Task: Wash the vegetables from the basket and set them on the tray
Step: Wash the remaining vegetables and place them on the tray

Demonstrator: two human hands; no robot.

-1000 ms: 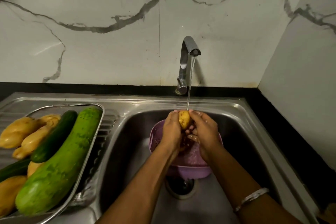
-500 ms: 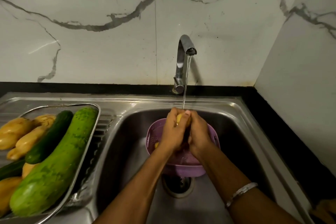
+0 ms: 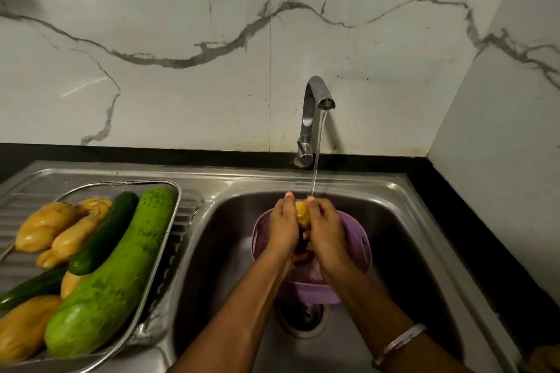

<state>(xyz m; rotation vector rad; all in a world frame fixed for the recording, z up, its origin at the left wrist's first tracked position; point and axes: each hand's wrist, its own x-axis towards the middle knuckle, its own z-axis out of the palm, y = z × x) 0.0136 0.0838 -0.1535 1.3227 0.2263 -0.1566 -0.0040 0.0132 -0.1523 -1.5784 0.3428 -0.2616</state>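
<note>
Now, both hands' grip on potato, above basket rim.

Left grip and right grip cupped together, fingers apparently curled, forearms converging

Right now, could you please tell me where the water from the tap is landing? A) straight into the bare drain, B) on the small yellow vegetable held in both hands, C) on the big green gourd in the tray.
B: the stream from the tap meets the small yellow vegetable gripped between the left hand and right hand above the purple basket.
</note>
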